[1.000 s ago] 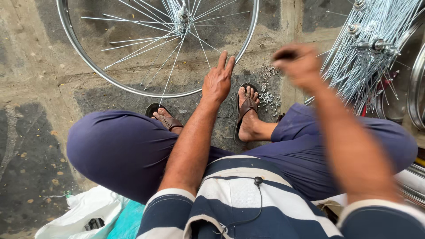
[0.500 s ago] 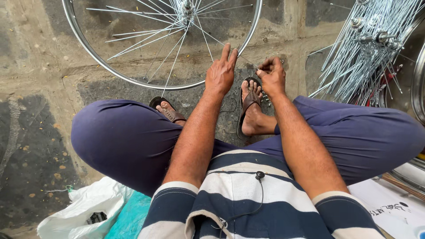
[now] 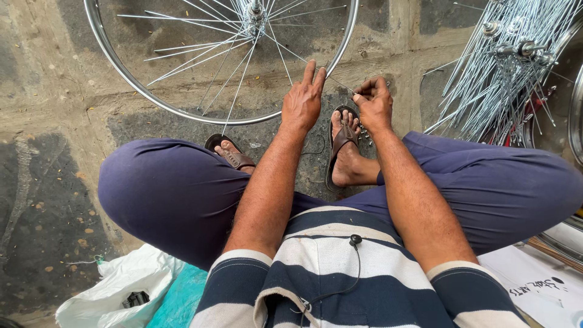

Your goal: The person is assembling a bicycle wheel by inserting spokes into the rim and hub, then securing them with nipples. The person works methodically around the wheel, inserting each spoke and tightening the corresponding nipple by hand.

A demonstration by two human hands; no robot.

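Note:
A silver bicycle wheel rim with thin spokes lies flat on the stone floor in front of me. My left hand rests at the rim's near right edge, fingers raised and apart, touching a spoke. My right hand is just right of it, fingertips pinched on the outer end of that spoke near the rim. A small heap of metal nipples lies by my right foot. I sit with knees spread, feet in brown sandals.
A bundle of loose spoked hubs leans at the right. A white plastic bag and teal cloth lie at the lower left. White paper and another rim sit at the lower right.
My right hand came down from the upper right to the rim beside my left hand and pinched a spoke end. The left hand stayed at the rim.

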